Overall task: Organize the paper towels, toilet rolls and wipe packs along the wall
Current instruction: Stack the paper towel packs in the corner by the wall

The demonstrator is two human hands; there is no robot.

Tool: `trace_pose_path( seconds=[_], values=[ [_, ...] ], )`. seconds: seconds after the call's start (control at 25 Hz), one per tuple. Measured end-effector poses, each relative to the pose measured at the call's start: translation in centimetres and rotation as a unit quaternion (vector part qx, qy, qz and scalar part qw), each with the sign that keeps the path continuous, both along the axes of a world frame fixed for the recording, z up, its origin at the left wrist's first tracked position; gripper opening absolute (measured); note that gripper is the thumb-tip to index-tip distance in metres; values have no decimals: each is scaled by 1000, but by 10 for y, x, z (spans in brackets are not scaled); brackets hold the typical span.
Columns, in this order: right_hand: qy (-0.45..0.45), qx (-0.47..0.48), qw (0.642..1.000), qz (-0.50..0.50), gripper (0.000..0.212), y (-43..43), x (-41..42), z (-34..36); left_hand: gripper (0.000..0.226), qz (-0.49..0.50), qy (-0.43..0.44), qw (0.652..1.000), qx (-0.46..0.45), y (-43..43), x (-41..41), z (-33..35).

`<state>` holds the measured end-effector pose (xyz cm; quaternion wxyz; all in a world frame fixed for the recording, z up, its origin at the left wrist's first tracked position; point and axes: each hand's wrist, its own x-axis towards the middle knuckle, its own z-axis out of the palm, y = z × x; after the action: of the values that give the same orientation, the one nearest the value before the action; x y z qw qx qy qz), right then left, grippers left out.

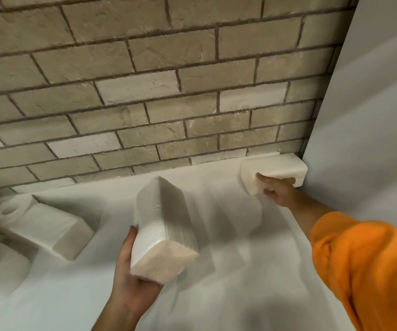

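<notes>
Held pack (pixel 161 223) white (brick-shaped); corner pack (pixel 274 167) alike.

Right hand (pixel 279 190) grips towel pack (pixel 274 172) against brick wall (pixel 145 91); left hand (pixel 130 280) holds second pack (pixel 163 231) nearer.

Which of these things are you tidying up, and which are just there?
For the job: held pack in the left hand; corner pack gripped by the right hand; lying pack; rolls.
Just there: white surface; grey side wall.
</notes>
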<state>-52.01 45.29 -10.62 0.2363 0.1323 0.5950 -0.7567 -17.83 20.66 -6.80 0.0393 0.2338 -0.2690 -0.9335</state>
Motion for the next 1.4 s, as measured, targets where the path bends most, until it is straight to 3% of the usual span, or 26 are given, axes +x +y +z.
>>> trace_pose_path(
  seconds=[0.16,0.32,0.4,0.52,0.6,0.68,0.84,1.08,1.2,1.32,1.4],
  values=[
    [-3,2,997,-80,116,-6,-8,-7,71,1,-6,1000,-10,-1,-8,-3],
    [-15,17,993,-115,119,-10,-1,-4,65,-7,-8,999,-36,-1,-9,-1],
    [-32,-18,994,-106,103,-7,7,3,63,-17,-18,998,-56,0,-9,-2],
    [-115,-174,972,-107,51,-2,29,22,62,-38,-39,995,-89,2,-9,-6],
    [-129,-210,966,-85,46,1,63,30,63,-59,-57,987,-136,6,-9,-7],
    [-103,-176,979,1,36,4,114,35,64,-87,-69,978,-177,12,-10,-7],
    [-37,-96,983,150,50,-5,217,33,65,-131,-71,966,-213,27,-13,-7],
    [-8,23,984,179,75,-5,244,40,55,-189,-43,955,-226,50,-21,-3],
    [-21,34,979,199,79,5,240,35,49,-217,-35,941,-255,57,-25,3],
    [-34,-6,977,209,71,15,235,30,62,-226,-49,929,-289,60,-28,1],
    [-37,-28,984,174,74,21,228,25,58,-226,-53,925,-300,60,-30,1]
  ],
)
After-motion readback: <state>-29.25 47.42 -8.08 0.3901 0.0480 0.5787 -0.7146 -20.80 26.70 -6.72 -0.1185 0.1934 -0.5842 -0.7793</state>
